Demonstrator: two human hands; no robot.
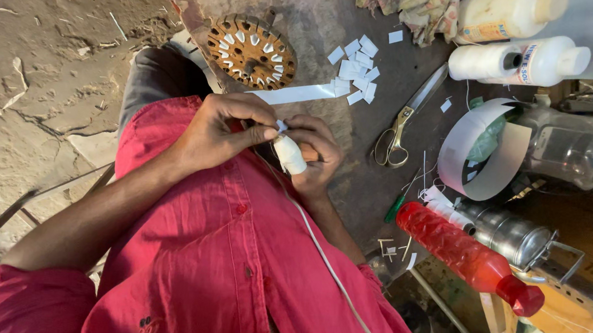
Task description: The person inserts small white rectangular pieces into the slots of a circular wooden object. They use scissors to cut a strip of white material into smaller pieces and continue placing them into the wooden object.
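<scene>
My left hand (215, 129) pinches a small white paper piece at the top end of a small white-wrapped bundle (289, 153). My right hand (316, 159) grips that bundle from the other side, with something orange-brown showing between its fingers. A white cord (325, 259) runs from the bundle down across my red shirt (234, 266). Both hands are held over my lap, just below a long white paper strip (294, 93).
A round brown slotted disc with white paper inserts (251, 51) lies beyond the hands, beside several cut white paper pieces (355, 70). Scissors (404, 122), a coil of white paper band (482, 148), a red bottle (468, 255), a metal can (507, 233) and white bottles (519, 60) crowd the right.
</scene>
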